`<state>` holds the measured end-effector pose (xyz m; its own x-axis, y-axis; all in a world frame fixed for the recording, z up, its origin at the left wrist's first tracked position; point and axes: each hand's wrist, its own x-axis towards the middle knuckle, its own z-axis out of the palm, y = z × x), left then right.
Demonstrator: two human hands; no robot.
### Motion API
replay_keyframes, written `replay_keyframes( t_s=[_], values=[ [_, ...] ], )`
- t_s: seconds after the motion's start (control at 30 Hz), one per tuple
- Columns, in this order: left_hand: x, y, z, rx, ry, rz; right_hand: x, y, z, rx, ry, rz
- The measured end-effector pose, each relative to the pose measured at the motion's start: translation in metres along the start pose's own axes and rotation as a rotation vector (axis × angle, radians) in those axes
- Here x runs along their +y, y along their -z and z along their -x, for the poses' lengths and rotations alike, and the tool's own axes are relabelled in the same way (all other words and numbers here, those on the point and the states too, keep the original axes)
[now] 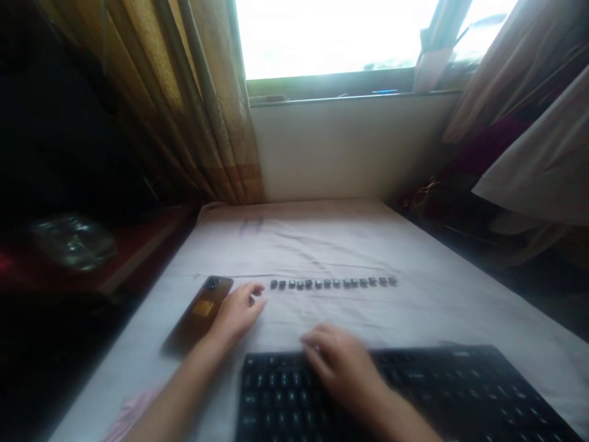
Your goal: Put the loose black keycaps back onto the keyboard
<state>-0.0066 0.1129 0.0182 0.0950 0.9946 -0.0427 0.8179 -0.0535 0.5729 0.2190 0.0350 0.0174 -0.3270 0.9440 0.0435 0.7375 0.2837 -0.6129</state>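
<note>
Dark blocks (327, 283), head view: lined up just right of the left hand (237, 310), its thumb and fingers apart, and beyond the right hand (343, 362), blurred over the keyboard (460, 393), fingers curled, grip impossible to tell!

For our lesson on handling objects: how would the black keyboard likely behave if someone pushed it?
The keyboard would probably stay stiff, being one broad, flat slab. Lying low on its wide base, it seems unlikely to tip or roll. The creased cloth beneath might bunch up.
</note>
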Motion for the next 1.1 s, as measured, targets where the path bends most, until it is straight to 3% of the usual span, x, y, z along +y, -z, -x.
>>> replay_keyframes(
  t_s=[0.2,0.53,0.63,0.9,1.1],
  values=[
    [0.009,-0.015,-0.03,0.027,0.006,-0.104,-0.001,-0.003,0.001,0.017,0.008,0.053],
    [0.011,-0.014,-0.03,0.054,-0.023,-0.095,0.0,-0.002,0.002,0.086,0.079,0.111],
    [0.009,-0.014,-0.01,0.057,-0.081,-0.016,0.0,-0.001,0.002,0.077,0.078,0.113],
    [0.013,-0.013,0.085,0.047,-0.269,0.135,-0.001,0.0,0.003,0.085,0.08,0.079],
    [0.021,-0.017,0.095,0.093,-0.275,0.102,0.002,-0.005,0.007,0.162,0.156,0.077]
  ],
)
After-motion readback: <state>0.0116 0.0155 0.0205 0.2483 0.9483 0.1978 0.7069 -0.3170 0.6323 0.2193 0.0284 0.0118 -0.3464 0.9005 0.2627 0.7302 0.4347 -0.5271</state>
